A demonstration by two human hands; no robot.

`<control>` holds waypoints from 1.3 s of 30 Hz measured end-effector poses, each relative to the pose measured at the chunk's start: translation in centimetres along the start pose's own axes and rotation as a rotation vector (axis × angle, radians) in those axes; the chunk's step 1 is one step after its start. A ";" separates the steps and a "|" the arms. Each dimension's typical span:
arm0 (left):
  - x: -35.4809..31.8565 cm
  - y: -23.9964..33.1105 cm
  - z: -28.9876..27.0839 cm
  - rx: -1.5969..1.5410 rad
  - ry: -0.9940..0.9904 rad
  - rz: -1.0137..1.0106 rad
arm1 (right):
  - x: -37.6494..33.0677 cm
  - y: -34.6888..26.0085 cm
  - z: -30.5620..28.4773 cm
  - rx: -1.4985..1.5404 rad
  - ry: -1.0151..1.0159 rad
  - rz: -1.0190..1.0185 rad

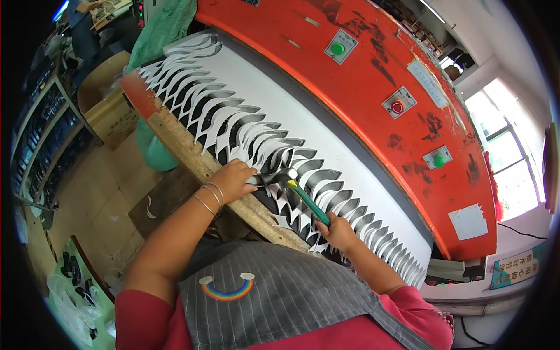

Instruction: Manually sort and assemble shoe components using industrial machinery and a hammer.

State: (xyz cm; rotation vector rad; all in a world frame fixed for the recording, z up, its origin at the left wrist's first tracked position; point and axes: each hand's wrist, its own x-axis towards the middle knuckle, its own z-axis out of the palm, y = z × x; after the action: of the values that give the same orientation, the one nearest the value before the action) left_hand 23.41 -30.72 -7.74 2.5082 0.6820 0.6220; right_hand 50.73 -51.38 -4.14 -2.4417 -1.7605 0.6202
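My right hand [339, 232] is closed round the green handle of a claw hammer [308, 203], which has a yellow patch near its metal head. The head lies over a long row of curved dark-and-white strips [251, 137] on the machine bed. Beside the claw end, my left hand [234, 179] reaches in among the strips with its fingers bent together. Whatever those fingers grip is hidden by the hand and the hammer's dark end. Bracelets circle the left wrist.
A worn wooden edge [192, 153] borders the bed nearest me. Beyond the white bed surface [326, 137] stands a red machine beam [361, 76] with green and red push buttons. At left are a cardboard box [108, 111], a shelf rack [52, 128] and another person [81, 26].
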 end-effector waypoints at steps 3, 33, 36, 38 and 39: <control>0.0 0.0 0.1 0.023 -0.024 -0.021 | 0.3 0.1 -0.7 0.126 -0.084 0.013; 0.6 0.7 -0.5 -0.439 -0.141 -0.265 | -3.8 -3.2 -1.7 0.627 -0.107 0.156; 0.3 0.9 -0.8 -1.350 -0.234 -0.442 | -4.5 -3.3 -2.5 0.864 -0.058 0.141; 0.2 0.7 -1.1 -1.467 -0.245 -0.529 | -4.5 -3.4 -2.9 0.917 0.000 0.049; 0.2 0.6 -1.3 -1.630 -0.266 -0.592 | -4.5 -3.5 -3.0 0.886 0.010 0.048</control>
State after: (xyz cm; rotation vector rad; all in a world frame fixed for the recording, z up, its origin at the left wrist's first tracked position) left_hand 23.13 -30.68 -6.36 0.7889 0.4294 0.3226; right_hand 47.48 -53.84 0.88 -1.8395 -1.0574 1.0898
